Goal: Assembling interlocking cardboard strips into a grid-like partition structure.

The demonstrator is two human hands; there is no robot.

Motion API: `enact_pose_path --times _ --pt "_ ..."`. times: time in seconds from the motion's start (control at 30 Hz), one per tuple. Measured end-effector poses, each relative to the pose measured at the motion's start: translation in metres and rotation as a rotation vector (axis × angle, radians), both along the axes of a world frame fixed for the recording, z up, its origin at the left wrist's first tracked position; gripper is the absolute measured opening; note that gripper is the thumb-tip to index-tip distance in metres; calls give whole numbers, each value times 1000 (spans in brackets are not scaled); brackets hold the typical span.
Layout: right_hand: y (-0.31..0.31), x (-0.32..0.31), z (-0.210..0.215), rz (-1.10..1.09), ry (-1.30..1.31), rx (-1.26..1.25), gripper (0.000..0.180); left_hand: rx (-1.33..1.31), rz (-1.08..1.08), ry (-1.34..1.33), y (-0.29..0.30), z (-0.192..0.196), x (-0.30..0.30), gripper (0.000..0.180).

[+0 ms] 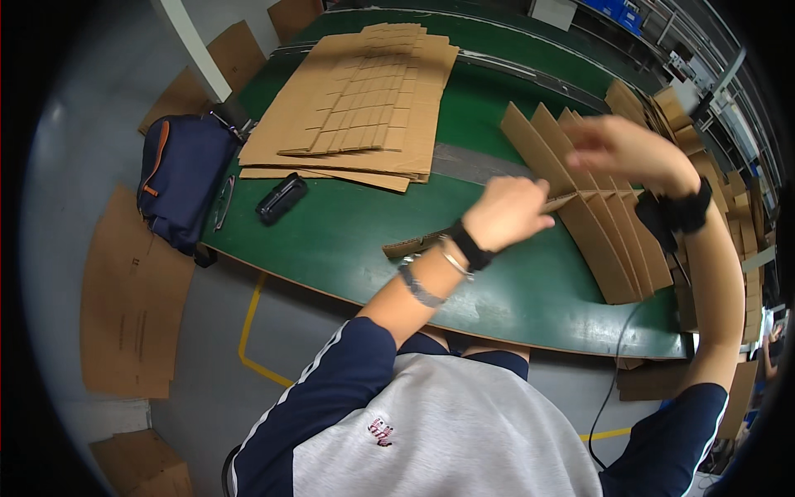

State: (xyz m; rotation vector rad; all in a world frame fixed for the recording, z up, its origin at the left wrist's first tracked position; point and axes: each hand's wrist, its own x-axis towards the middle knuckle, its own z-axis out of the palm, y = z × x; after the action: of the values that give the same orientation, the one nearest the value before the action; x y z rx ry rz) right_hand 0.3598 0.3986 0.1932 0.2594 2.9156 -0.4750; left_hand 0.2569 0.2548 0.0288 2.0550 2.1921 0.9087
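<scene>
A partly joined cardboard divider [609, 240] stands on the green table at the right, its several upright panels fanned out side by side. A long slotted cardboard strip [406, 247] runs crosswise into these panels. My left hand [509, 211] is closed around the strip, just left of the panels, and covers part of it. Above the panels' far halves is my right hand [621, 153], blurred by motion, with its fingers stretched loosely to the left and nothing visible in them. The joints beneath it are partly hidden.
Flat slotted strips [364, 99] lie on larger cardboard sheets [277, 137] at the far left of the table. Nearby are a black object [281, 199], glasses [224, 203] and a navy bag [186, 178]. More cardboard pieces [733, 207] crowd the right side. A cable [614, 381] hangs at the front.
</scene>
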Motion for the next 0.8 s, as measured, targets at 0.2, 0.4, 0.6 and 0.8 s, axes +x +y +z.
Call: enact_pose_path --times 0.2,0.4,0.6,0.8 --pt "-21 -84 -3 30 92 99 57 222 556 -55 -50 29 -206 45" --pt "2 -60 -23 -90 166 -60 56 -341 733 -117 -87 -10 -299 60" --pt "51 33 -36 -281 195 -217 55 -415 757 -183 -60 -42 -313 76" --pt "135 136 -15 -654 356 -215 54 -243 621 -2 -80 -31 -300 74"
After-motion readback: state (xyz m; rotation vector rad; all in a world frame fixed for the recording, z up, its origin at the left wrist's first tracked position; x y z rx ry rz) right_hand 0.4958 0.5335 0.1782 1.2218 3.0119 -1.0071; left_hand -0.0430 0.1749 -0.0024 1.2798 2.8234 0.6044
